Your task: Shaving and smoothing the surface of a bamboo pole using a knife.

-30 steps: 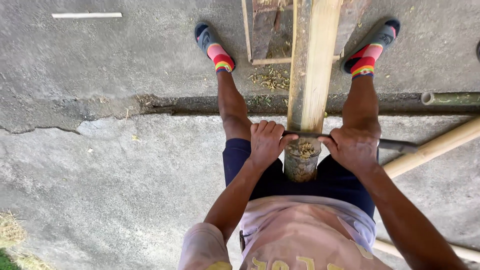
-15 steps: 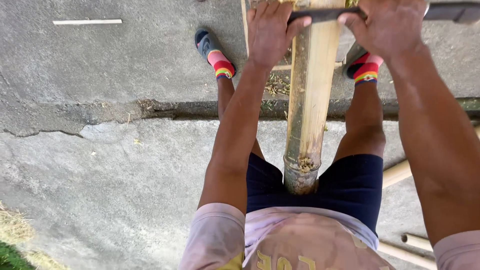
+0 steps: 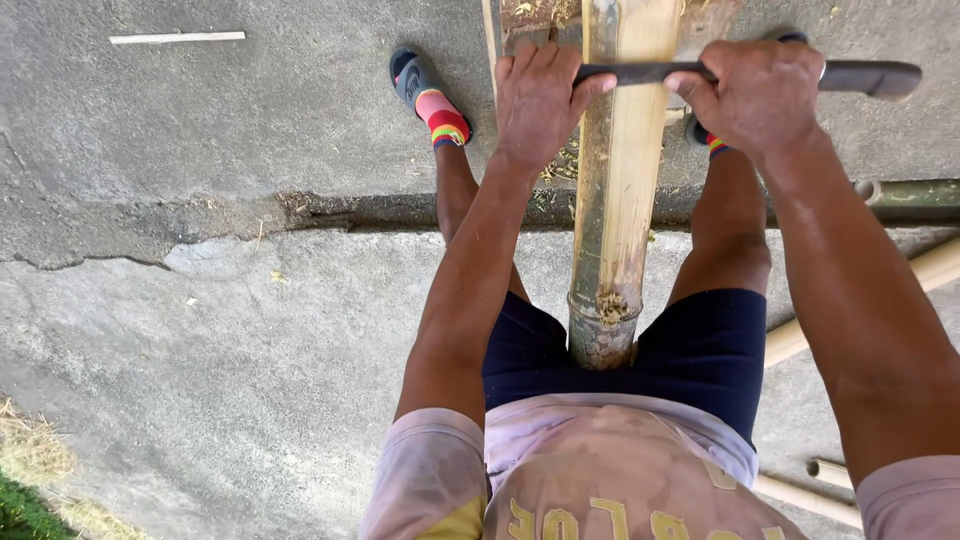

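A person stands over a long bamboo pole (image 3: 618,180) that runs away from the body, between the two legs. The near end of the pole sits right against the dark shorts (image 3: 700,345).

Both hands are up at the far part of the pole. The left hand (image 3: 540,100) is wrapped tight around one end of a dark blade tool (image 3: 640,73) that lies flat across the bamboo. The right hand (image 3: 755,95) is clenched around the tool on the other side of the pole, and the dark end of the tool sticks out past that hand to the right. So the pole is in the middle, with one hand on each side of it, and the tool touches the top of the pole.

The left foot wears a grey sandal (image 3: 415,78) and a striped sock (image 3: 443,118). The ground is grey concrete (image 3: 200,300) with a crack running across it. More bamboo poles (image 3: 930,270) lie at the right. A thin white stick (image 3: 176,38) lies far off at the top left.
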